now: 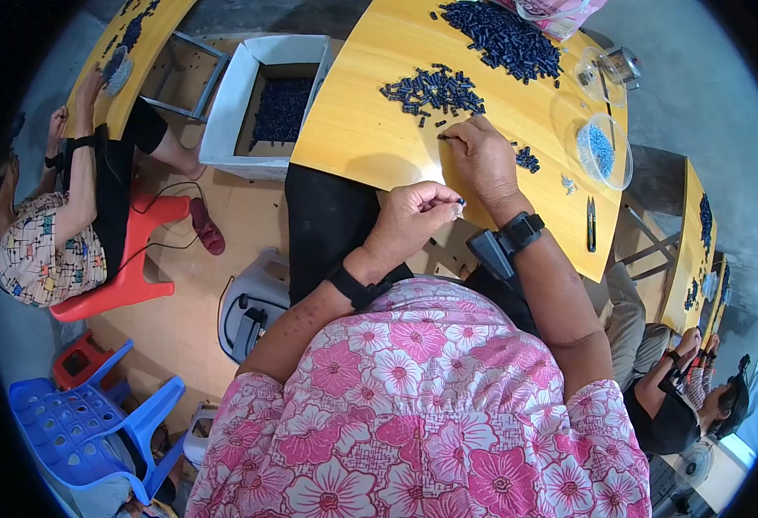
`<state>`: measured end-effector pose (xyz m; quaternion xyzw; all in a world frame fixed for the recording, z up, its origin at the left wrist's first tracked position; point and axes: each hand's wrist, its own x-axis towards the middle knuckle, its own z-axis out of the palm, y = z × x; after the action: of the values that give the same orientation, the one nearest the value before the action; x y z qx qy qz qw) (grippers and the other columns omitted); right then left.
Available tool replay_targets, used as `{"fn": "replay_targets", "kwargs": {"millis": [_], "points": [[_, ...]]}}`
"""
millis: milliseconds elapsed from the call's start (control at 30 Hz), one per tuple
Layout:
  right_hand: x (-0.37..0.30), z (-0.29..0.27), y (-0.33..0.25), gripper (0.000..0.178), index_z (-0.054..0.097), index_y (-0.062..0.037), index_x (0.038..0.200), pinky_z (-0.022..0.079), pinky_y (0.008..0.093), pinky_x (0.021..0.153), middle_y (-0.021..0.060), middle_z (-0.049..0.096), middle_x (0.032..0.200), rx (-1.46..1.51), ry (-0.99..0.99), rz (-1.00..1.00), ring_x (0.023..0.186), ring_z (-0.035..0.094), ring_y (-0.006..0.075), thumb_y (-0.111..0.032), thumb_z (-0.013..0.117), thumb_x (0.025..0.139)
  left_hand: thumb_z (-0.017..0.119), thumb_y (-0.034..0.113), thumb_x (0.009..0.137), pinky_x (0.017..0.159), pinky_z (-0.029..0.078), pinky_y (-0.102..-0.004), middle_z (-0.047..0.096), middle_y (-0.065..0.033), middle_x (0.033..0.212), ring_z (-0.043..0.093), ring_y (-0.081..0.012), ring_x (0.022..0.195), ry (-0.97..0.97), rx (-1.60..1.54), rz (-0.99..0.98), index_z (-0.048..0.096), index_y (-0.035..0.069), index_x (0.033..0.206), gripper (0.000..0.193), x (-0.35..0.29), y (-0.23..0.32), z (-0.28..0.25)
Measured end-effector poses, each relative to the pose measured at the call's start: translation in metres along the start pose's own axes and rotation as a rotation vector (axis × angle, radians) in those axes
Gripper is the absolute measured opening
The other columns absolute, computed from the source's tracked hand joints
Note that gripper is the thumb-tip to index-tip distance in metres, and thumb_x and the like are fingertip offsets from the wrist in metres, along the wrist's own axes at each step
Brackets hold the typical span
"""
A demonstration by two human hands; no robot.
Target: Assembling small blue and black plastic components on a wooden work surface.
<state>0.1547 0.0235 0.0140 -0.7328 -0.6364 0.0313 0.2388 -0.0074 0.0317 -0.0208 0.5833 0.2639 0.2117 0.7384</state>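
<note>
My left hand (409,216) is held in front of my body at the table's near edge, thumb and forefinger pinched together. Between their tips sits a small dark-blue part (461,202), with something pale or clear just below it. Over the yellow table (344,129), my right hand (482,160) is bent and closed. At its fingertips shows a small black cylindrical part (443,136). Just beyond that hand lies a loose pile of the same short black parts (435,90). A smaller cluster of black parts (527,159) lies to its right.
A larger black heap (504,39) lies farther back. On the right are a clear tub of blue pieces (599,148), small metallic bits (569,184) and black tweezers (591,224). A white box of dark parts (222,129) stands left of the table. Other people sit at tables on both sides.
</note>
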Motion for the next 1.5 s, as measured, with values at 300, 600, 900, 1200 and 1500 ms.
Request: {"fn": "replay_targets", "kwargs": {"millis": [300, 600, 900, 1200, 1500], "points": [[0.001, 0.010, 0.010, 0.016, 0.066, -0.0065, 0.093, 0.052, 0.0411, 0.072, 0.0126, 0.059, 0.093, 0.033, -0.063, -0.065, 0.082, 0.062, 0.0339, -0.008, 0.058, 0.079, 0.061, 0.006, 0.090, 0.078, 0.051, -0.0217, 0.068, -0.0044, 0.092, 0.063, -0.0079, 0.084, 0.001, 0.014, -0.018, 0.066, -0.003, 0.103, 0.016, -0.002, 0.001, 0.001], [-0.011, 0.007, 0.018, 0.011, 0.056, -0.0019, 0.089, 0.052, 0.0413, 0.072, 0.0148, 0.054, 0.089, -0.045, -0.097, -0.211, 0.085, 0.060, 0.0334, -0.006, 0.057, 0.079, 0.062, 0.007, 0.089, 0.071, 0.049, -0.0207, 0.067, -0.0021, 0.086, 0.059, -0.0052, 0.076, 0.037, 0.010, 0.038, 0.067, -0.003, 0.100, 0.015, -0.007, 0.003, 0.007], [-0.029, -0.001, 0.028, 0.013, 0.052, 0.0002, 0.091, 0.049, 0.0432, 0.075, 0.0176, 0.051, 0.089, -0.029, -0.128, -0.215, 0.083, 0.057, 0.0361, -0.009, 0.055, 0.082, 0.061, 0.005, 0.089, 0.075, 0.050, -0.0213, 0.068, -0.0030, 0.089, 0.061, -0.0067, 0.081, -0.011, 0.030, 0.017, 0.066, -0.003, 0.102, 0.016, -0.009, 0.001, 0.012], [-0.049, 0.003, 0.039, 0.019, 0.048, 0.0003, 0.096, 0.047, 0.0443, 0.073, 0.0191, 0.050, 0.089, 0.006, -0.096, -0.247, 0.082, 0.056, 0.0384, -0.009, 0.055, 0.081, 0.061, 0.006, 0.089, 0.076, 0.050, -0.0214, 0.067, -0.0022, 0.089, 0.061, -0.0068, 0.081, -0.023, 0.033, 0.002, 0.067, -0.002, 0.101, 0.016, -0.014, 0.005, 0.021], [-0.052, 0.004, 0.036, 0.014, 0.056, -0.0003, 0.092, 0.048, 0.0406, 0.079, 0.0188, 0.056, 0.097, 0.254, -0.002, 0.053, 0.089, 0.058, 0.0370, -0.006, 0.059, 0.080, 0.065, 0.007, 0.088, 0.067, 0.048, -0.0192, 0.067, -0.0012, 0.084, 0.057, -0.0026, 0.073, 0.014, 0.049, 0.024, 0.067, -0.003, 0.099, 0.015, -0.015, 0.003, 0.025]]}}
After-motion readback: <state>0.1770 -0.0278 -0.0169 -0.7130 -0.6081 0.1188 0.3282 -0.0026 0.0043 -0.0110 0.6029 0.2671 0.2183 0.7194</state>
